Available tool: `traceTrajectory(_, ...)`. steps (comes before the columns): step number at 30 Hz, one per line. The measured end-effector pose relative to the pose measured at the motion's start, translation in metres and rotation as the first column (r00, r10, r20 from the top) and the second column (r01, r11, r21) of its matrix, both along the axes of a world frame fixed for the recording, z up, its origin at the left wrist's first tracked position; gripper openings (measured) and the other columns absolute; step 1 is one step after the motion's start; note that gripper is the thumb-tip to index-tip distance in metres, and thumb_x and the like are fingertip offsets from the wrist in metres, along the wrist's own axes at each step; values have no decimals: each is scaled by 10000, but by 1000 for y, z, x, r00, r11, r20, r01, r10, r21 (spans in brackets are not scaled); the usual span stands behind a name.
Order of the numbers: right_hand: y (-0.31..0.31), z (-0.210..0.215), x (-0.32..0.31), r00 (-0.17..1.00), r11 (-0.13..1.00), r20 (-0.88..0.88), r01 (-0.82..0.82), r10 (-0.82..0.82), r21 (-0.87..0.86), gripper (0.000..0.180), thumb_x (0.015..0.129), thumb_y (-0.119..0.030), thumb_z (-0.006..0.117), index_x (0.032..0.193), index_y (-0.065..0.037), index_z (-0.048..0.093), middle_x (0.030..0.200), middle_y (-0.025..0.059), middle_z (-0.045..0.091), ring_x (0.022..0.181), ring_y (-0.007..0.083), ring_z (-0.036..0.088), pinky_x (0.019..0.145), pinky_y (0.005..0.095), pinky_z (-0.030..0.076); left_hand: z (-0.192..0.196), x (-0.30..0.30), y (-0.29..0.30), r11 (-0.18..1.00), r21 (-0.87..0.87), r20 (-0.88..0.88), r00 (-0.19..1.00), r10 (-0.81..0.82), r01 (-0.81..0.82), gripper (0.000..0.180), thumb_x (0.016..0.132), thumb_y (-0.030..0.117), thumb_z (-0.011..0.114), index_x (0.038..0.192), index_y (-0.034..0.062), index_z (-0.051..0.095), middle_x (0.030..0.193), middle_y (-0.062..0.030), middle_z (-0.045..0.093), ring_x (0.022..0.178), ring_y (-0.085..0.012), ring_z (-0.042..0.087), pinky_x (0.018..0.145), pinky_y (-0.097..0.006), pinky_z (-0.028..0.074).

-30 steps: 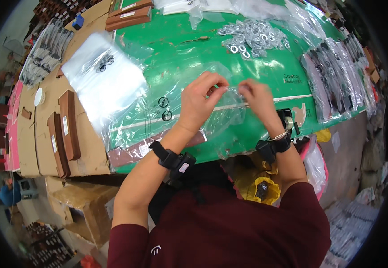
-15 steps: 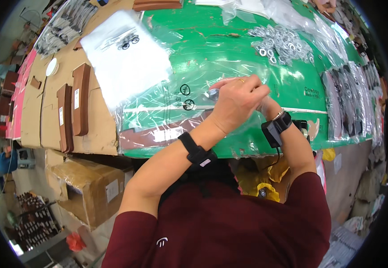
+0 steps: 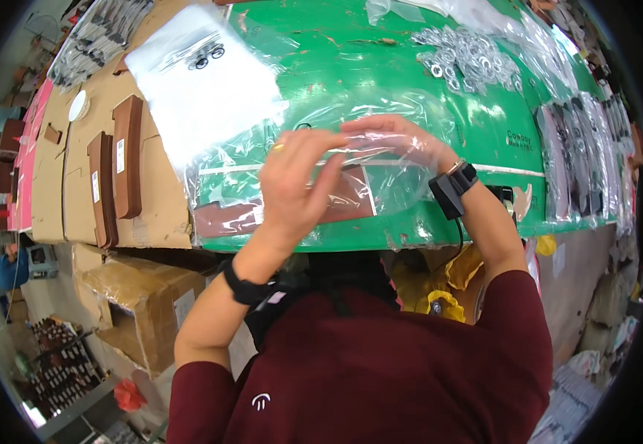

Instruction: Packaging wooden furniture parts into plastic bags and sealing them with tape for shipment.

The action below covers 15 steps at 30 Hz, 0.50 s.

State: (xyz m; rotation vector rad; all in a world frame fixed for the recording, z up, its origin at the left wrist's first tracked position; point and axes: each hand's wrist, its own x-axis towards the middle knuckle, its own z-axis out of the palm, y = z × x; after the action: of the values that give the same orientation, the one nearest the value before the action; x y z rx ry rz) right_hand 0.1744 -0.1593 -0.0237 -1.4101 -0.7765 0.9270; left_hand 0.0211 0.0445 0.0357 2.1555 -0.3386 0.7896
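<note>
A glossy green table (image 3: pixel 380 66) with a curved, fisheye-bent edge spreads beyond both hands, its surface scuffed and streaked. Off to the left of the left hand, flat brown cardboard sheets (image 3: pixel 62 170) lie beside it, with long dark-brown strips (image 3: pixel 125 166) resting on them. Beyond the left hand lies a stack of milky clear plastic bags (image 3: pixel 203 92), soft and wrinkled, with a few small dark rings on top. Beyond the right hand, a loose heap of small silvery metal rings (image 3: pixel 465 59) glints; to its far right, rows of dark packed items under plastic are too small to make out.

Between the hands is a thin, transparent plastic bag (image 3: pixel 380 174), crinkled and shiny, held up above the table's near edge. The left hand (image 3: pixel 299 185) pinches its upper edge with thumb and fingers curled together. The right hand (image 3: pixel 403 140) grips the same edge just beside it, seen partly through the film, fingers closed on the plastic. Whether the bag holds anything is hard to tell. Both wrists carry black straps.
</note>
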Motion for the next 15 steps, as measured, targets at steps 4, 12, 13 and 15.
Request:
traceTrajectory(4,-12,-2,1,960,1000,-278,-25,24,-2,543,983,-302,638,1423,-9,512,1390,152,583,1254,258,593,1061,410,499,-26,-28,23,985,172,-255,967,14,31,107,851,64,695,957,57,679,948,-74,665,897,-292,615,789,-382,482)
traceTrajectory(12,-70,12,-32,913,959,-292,272,-284,-83,539,1033,-359,540,1393,41,512,1295,235,631,1141,314,661,978,405,541,-56,-9,17,995,77,-403,915,-22,58,177,877,179,698,1021,78,680,956,-59,655,932,-262,612,814,-376,487)
traceTrajectory(13,-74,17,-39,860,916,-316,371,-401,-153,537,1045,-368,513,1386,47,513,1294,248,627,1148,315,658,978,407,538,-58,-8,17,997,64,-432,902,-15,47,193,886,207,695,1037,88,682,954,-56,657,939,-252,615,819,-375,490)
traceTrajectory(15,-92,20,-51,834,896,-328,427,-443,-124,549,1062,-387,468,1386,55,500,1276,262,629,1152,313,656,979,415,536,-56,-6,15,996,80,-471,882,-3,46,206,895,234,688,1047,95,682,957,-56,659,946,-245,621,824,-372,493)
